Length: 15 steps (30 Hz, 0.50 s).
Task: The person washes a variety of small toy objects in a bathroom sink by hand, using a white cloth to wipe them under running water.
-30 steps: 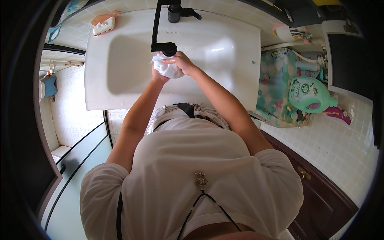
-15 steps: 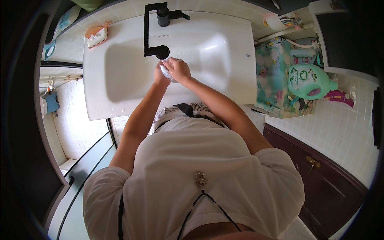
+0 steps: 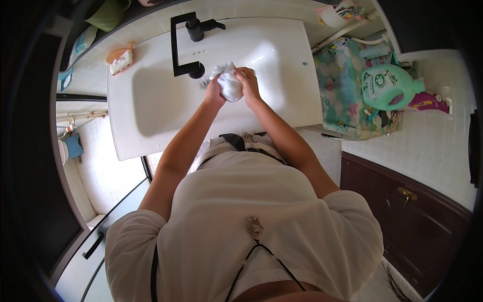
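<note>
A crumpled white cloth (image 3: 230,86) is bunched between my two hands over the white sink (image 3: 160,103). My left hand (image 3: 215,93) is closed round its left side. My right hand (image 3: 249,84) wraps its right side, with the fingers curled over the top. Just left of the cloth is the black faucet (image 3: 196,69), its spout end close to my left hand. Some water shows below the spout.
An orange dish with a white soap bar (image 3: 121,63) sits at the sink's left back corner. To the right, a green detergent bottle (image 3: 387,88) lies by a patterned plastic cover (image 3: 338,75). A dark brown cabinet (image 3: 397,221) stands lower right.
Both hands have moved right, away from the spout, with the cloth. More of the cloth now shows between them. The view has shifted slightly.
</note>
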Tool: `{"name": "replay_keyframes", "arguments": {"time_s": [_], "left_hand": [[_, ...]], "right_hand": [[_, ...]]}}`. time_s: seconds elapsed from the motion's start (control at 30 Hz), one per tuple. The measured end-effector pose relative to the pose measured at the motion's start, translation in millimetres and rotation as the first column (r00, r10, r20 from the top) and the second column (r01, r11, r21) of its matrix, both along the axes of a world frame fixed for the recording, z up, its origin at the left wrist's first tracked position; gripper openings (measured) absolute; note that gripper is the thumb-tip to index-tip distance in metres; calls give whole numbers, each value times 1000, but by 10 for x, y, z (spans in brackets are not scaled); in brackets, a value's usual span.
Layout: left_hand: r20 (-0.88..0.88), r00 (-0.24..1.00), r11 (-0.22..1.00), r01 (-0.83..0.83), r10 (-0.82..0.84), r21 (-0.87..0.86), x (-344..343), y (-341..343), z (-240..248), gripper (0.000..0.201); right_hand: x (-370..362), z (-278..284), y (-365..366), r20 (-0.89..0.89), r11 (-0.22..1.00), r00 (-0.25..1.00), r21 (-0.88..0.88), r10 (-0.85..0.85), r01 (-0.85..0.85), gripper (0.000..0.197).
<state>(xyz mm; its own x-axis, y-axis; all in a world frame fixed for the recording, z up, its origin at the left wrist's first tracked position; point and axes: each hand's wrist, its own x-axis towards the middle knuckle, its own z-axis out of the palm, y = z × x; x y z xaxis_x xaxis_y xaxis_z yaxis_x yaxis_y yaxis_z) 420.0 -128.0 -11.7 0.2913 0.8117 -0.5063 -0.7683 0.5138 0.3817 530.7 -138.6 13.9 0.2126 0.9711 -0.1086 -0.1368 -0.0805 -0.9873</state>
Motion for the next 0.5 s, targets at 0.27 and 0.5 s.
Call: {"name": "replay_keyframes", "arguments": {"time_s": [0.27, 0.5], "left_hand": [[-191, 978, 996, -78, 86, 50, 504, 58, 424, 51], [-572, 755, 918, -396, 320, -9, 854, 73, 687, 25]], "right_hand": [[106, 321, -213, 263, 970, 965, -233, 0, 63, 70], [265, 409, 22, 642, 968, 733, 71, -228, 239, 38]]}}
